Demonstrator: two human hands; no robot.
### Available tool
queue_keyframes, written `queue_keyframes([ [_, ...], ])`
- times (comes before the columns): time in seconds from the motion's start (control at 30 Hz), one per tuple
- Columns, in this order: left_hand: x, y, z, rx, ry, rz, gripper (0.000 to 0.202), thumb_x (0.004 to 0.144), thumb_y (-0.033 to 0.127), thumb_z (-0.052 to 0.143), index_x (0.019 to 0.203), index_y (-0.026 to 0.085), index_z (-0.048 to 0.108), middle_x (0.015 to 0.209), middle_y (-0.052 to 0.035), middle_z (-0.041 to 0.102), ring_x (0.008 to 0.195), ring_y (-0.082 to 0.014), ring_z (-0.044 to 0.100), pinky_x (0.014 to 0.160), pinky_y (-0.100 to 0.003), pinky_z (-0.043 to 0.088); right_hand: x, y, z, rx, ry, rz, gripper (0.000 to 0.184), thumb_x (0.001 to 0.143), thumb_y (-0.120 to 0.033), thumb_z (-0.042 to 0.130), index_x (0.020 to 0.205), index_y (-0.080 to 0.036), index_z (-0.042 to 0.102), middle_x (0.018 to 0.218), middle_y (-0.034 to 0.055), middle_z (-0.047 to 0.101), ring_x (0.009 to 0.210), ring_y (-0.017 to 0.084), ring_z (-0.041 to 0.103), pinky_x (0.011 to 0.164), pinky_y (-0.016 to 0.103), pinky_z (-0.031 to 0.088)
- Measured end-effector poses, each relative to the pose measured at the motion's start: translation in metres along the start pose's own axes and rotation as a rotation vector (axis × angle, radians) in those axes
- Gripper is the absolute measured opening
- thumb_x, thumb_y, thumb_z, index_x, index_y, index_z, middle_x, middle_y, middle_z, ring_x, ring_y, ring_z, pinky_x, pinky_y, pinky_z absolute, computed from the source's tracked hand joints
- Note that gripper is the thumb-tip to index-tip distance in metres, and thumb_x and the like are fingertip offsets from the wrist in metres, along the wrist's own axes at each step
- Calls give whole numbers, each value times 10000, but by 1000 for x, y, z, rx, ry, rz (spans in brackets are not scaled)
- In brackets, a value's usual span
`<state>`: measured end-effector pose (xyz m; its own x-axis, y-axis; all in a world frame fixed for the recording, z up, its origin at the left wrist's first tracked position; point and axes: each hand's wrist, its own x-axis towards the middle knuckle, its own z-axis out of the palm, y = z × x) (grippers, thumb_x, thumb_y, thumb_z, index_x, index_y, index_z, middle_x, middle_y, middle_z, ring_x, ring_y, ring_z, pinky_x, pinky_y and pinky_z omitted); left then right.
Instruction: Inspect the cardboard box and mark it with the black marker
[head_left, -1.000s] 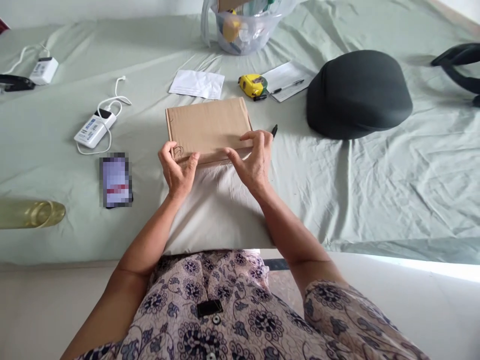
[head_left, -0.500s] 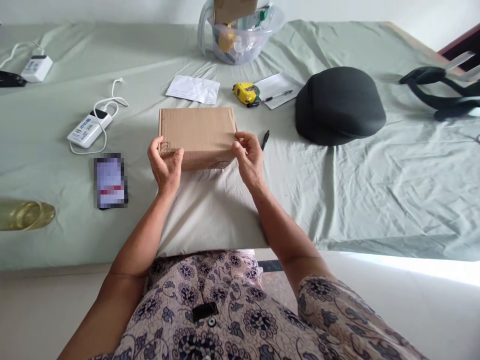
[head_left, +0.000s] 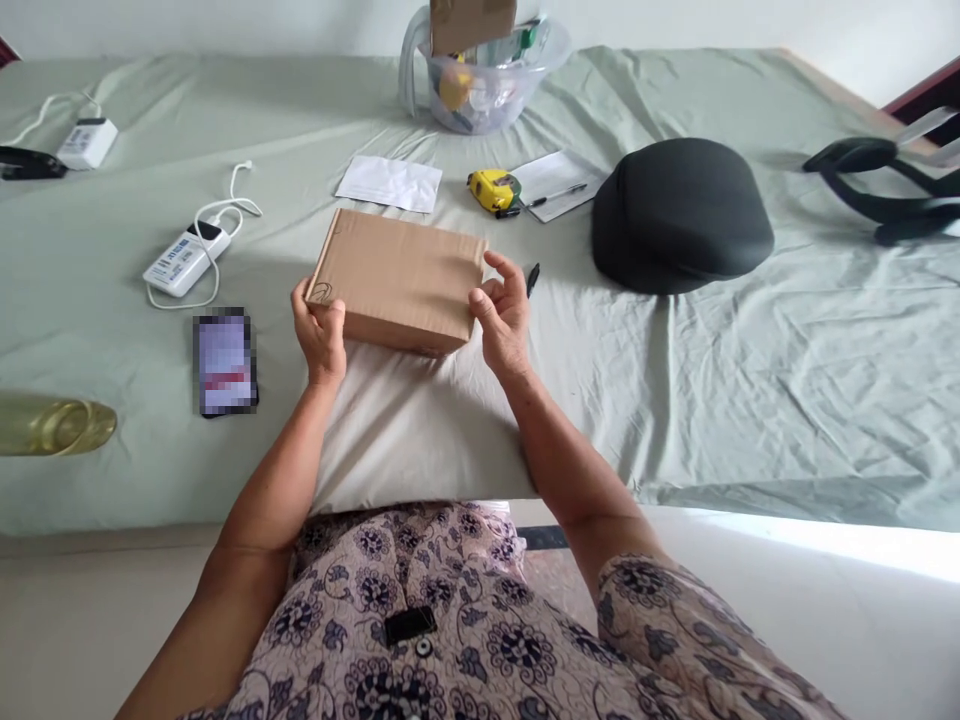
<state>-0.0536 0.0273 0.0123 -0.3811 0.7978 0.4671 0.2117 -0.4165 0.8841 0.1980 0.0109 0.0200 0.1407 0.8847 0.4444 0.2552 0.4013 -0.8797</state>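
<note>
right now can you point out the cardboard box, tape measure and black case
cardboard box (head_left: 401, 272), head view, middle of its top
tape measure (head_left: 491, 190), head view, its yellow side
black case (head_left: 681, 215), head view, middle of its top

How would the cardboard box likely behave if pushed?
The cardboard box is probably stiff: straight edges, flat faces. Low and broad, it would likely slide rather than tip. Its inside is hidden, so weight is uncertain.

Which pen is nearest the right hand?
The black pen on the green cloth, just right of the right hand; any other lies farther off, by the yellow tape measure.
</note>
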Motion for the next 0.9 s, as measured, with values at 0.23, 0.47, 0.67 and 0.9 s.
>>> queue_keyframes([
  [0.23,2,-1,-4,-27,-94,78,567,769,592,621,1185,219,523,1091,-80,577,1022,-257,607,967,-416,519,12,4,-14,-38,84,21,784,897,-875,420,1474,-347,468,921,28,651,728,199,632,677,408,592],
  [0.47,0,-3,-1,-47,-152,107,577,764,622,631,1174,237,499,1129,-82,577,1020,-247,604,969,-421,517,19,5,-23,-13,129,4,692,909,-855,440,1333,-321,556,790,-9,565,696,179,615,638,364,589],
  [0.67,-6,-3,3,-47,-139,93,697,809,751,623,1248,223,508,1148,-98,603,1017,-244,639,964,-407,547,15,5,-21,-29,135,-7,698,914,-813,501,1414,-328,544,985,35,642,828,197,644,759,408,615],
  [0.9,-5,-9,1,42,-89,66,813,877,817,577,1462,269,443,1505,-143,522,1427,-290,538,1217,-418,428,4,4,-10,-21,-77,-20,781,895,-830,505,1491,-326,521,1450,108,590,1195,264,646,961,484,604],
])
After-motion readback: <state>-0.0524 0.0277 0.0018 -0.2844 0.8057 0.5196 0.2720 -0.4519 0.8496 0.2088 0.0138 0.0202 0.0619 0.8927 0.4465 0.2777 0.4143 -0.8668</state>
